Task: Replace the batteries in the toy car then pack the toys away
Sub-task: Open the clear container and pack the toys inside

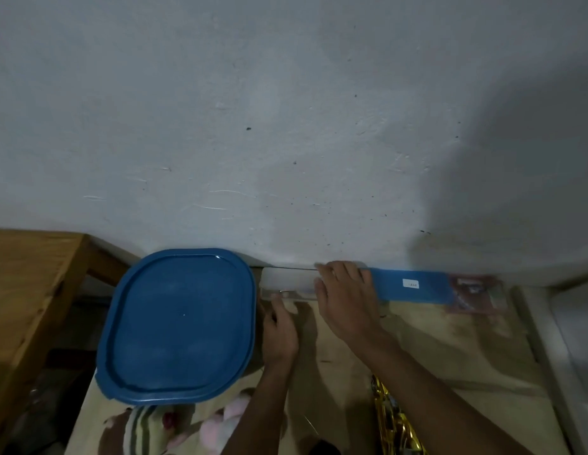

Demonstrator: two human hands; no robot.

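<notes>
A long low box stands against the wall, with a translucent white left end (282, 280) and a blue right part (414, 285) carrying a small white label. My right hand (347, 297) lies over its top where white meets blue, fingers curled over the far edge. My left hand (281, 333) reaches the box's front, fingertips on its lower edge by a small metal piece. A gold toy car (393, 418) lies at the bottom, partly behind my right forearm. A blister pack (473, 293) leans at the box's right end; its contents are unclear.
A big container with a blue lid (177, 326) sits just left of my left hand. Soft plush toys (220, 421) lie in front of it. A wooden table (30, 284) stands at far left. The patterned beige surface (450, 349) ends in a white rail on the right.
</notes>
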